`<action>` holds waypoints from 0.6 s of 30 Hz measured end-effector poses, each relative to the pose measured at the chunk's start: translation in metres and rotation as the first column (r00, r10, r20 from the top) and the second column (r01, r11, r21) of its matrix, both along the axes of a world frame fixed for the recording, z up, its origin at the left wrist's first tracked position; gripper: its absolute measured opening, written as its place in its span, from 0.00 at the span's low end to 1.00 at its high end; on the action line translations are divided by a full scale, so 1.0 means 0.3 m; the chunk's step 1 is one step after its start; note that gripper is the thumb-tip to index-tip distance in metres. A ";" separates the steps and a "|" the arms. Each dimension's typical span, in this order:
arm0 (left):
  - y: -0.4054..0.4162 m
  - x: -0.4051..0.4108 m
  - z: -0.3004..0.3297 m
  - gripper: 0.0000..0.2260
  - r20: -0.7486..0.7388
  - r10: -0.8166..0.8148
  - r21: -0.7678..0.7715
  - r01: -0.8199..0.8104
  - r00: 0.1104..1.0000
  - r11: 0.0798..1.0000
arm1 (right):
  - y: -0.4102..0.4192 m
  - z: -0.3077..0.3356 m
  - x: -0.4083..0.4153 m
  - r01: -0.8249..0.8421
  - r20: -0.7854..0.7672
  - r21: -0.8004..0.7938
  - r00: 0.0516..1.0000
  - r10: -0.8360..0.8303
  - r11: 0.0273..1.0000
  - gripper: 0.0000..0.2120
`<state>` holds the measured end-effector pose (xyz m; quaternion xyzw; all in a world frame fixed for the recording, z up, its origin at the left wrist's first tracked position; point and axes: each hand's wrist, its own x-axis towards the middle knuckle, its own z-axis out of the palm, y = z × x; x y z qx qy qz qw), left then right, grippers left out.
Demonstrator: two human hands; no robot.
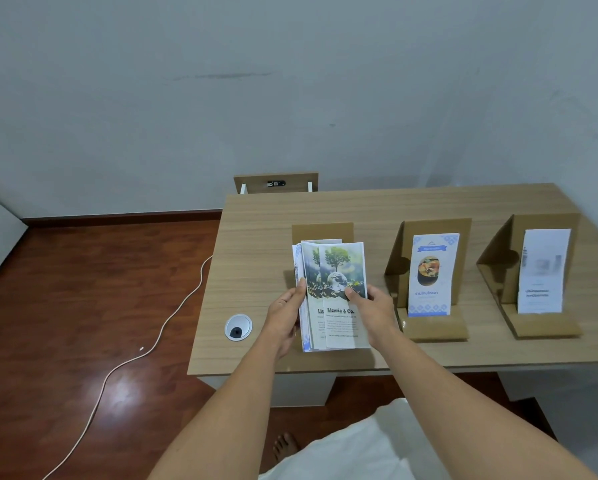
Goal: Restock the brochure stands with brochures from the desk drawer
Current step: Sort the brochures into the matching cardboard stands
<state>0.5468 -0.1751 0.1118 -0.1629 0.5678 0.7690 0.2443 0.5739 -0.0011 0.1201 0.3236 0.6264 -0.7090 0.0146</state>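
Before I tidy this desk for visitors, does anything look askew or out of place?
Little stands out. The three cardboard stands sit in a row; the middle stand and right stand each show one upright brochure. Only the stack in both hands is unevenly fanned, and a white cable trails across the floor.

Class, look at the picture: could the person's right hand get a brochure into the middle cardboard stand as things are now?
Probably yes. The right hand is beside the middle stand, with bare desk between; the slot holds only one brochure.
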 end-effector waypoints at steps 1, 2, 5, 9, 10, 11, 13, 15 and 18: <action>0.000 -0.001 0.006 0.19 -0.003 -0.006 -0.004 0.006 1.000 1.000 | 0.001 0.001 -0.001 0.002 0.001 0.004 1.000 -0.002 1.000 0.08; 0.000 -0.003 0.012 0.19 -0.004 -0.008 -0.004 0.008 1.000 1.000 | 0.000 0.002 -0.002 0.003 0.002 0.007 1.000 -0.004 1.000 0.08; -0.002 -0.011 0.025 0.19 -0.004 -0.010 -0.011 0.010 1.000 1.000 | -0.003 0.008 -0.006 0.006 0.006 0.022 1.000 -0.006 1.000 0.08; 0.001 -0.021 0.024 0.13 0.002 0.005 -0.040 -0.005 1.000 0.999 | -0.005 0.022 -0.004 0.002 0.010 0.052 1.000 -0.002 0.999 0.07; 0.001 -0.023 0.022 0.11 0.007 0.014 -0.044 -0.014 1.000 0.999 | -0.005 0.024 -0.003 0.000 0.009 0.059 1.000 0.000 0.998 0.07; 0.002 -0.024 0.021 0.09 0.010 0.022 -0.055 -0.021 1.000 0.998 | -0.005 0.026 -0.003 -0.004 0.005 0.062 1.000 0.003 0.998 0.07; 0.003 -0.025 0.013 0.08 0.007 0.029 -0.085 -0.029 1.000 0.996 | -0.004 0.028 -0.003 -0.009 -0.014 0.056 1.000 0.010 0.998 0.07; 0.001 -0.023 0.003 0.07 0.004 0.032 -0.092 -0.032 0.999 0.995 | -0.004 0.025 -0.005 -0.013 -0.034 0.050 0.999 0.015 0.999 0.07; -0.002 -0.020 -0.004 0.09 0.004 0.046 -0.072 -0.045 0.999 0.996 | 0.001 0.017 -0.006 -0.002 -0.047 0.049 0.999 0.004 0.999 0.08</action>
